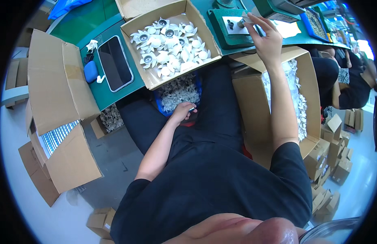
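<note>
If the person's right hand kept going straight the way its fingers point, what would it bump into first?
Most likely the small metal pin on the green press base: the right hand points up and left, fingertips right beside it. Depth is hard to judge, so it may already be touching.

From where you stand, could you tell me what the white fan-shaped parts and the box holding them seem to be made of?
The white fan-shaped parts look like moulded plastic: smooth, slightly glossy blades, uniform white, some with a darker grey hub that may be metal. The open box looks like plain brown corrugated cardboard: matte, with folded flaps and raw edges.
</note>
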Tool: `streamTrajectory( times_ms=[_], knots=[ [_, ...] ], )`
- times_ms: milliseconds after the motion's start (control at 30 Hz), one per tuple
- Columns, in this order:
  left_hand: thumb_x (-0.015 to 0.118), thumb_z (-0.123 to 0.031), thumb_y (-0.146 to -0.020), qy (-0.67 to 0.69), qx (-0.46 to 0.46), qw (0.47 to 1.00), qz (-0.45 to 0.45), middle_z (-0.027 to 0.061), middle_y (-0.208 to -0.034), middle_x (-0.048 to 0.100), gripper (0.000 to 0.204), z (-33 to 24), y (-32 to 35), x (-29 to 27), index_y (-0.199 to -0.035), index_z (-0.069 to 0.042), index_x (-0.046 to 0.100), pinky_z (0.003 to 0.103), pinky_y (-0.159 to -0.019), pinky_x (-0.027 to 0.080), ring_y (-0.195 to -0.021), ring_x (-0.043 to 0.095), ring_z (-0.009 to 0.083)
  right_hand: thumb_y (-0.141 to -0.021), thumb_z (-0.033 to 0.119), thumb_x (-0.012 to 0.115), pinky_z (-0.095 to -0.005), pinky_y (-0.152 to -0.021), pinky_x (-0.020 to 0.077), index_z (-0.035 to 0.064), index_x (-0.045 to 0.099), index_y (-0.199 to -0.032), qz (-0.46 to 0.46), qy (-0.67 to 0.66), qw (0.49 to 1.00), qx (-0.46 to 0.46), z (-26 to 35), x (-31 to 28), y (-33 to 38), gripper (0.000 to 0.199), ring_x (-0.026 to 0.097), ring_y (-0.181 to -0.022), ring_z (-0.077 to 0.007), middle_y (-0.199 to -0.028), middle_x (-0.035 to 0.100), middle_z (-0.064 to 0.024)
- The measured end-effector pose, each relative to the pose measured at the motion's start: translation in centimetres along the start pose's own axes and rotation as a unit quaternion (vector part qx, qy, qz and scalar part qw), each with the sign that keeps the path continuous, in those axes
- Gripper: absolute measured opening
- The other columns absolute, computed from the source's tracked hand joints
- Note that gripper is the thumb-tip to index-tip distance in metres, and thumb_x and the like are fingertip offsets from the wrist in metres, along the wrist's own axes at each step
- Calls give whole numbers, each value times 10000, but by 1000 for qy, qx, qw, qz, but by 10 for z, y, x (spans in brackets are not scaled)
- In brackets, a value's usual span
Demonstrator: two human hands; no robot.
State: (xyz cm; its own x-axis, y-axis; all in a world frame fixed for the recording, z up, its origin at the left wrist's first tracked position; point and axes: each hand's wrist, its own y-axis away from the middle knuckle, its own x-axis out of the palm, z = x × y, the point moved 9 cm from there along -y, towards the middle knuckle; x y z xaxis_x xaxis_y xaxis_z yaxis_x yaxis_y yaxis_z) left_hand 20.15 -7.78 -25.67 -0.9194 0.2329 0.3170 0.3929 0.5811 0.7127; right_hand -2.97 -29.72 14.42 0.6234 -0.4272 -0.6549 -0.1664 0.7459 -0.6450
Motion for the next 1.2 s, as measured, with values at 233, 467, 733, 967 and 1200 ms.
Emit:
streamTrajectory(
  times_ms=[233,467,733,967,1200],
  knots=[
    [620,-243,-1003,-5,-8,1000,-2,41,-951,745,248,-2,-8,4,-1111,-38,707,223,-488,413,-581,496,56,-861,71,810,-336,-905,571,66,759,-1217,-30,99,979,-173,19,4,5,360,713,-1041,-247,-1196,739,-94],
    [623,-249,-1002,-1,-8,1000,-11,33,-940,746,247,4,-15,1,-1100,-40,711,225,-488,413,-574,492,55,-873,33,783,-356,-965,559,57,749,-1231,-79,89,977,-177,29,6,17,360,685,-1140,-253,-1238,728,-93],
    [626,-253,-999,-29,12,999,-20,36,-943,745,248,-2,-7,-4,-1087,-37,709,229,-483,414,-568,490,58,-942,17,680,-356,-1025,534,73,732,-1271,-50,83,981,-167,25,-2,18,339,655,-1237,-252,-1320,700,-106],
    [625,-250,-997,3,21,999,-50,41,-936,741,248,5,6,-14,-1075,-33,715,231,-481,419,-571,499,62,-1005,136,587,-367,-984,532,88,725,-1256,-45,-181,971,146,-73,-6,2,290,703,-1130,-315,-1193,751,-126],
    [614,-256,-1000,-3,27,999,-48,44,-946,736,262,4,7,-9,-1073,-26,718,236,-485,426,-575,504,72,-958,104,562,-453,-840,515,38,730,-1055,19,51,998,19,-184,55,-40,205,671,-972,-413,-1053,724,-232]
  ],
)
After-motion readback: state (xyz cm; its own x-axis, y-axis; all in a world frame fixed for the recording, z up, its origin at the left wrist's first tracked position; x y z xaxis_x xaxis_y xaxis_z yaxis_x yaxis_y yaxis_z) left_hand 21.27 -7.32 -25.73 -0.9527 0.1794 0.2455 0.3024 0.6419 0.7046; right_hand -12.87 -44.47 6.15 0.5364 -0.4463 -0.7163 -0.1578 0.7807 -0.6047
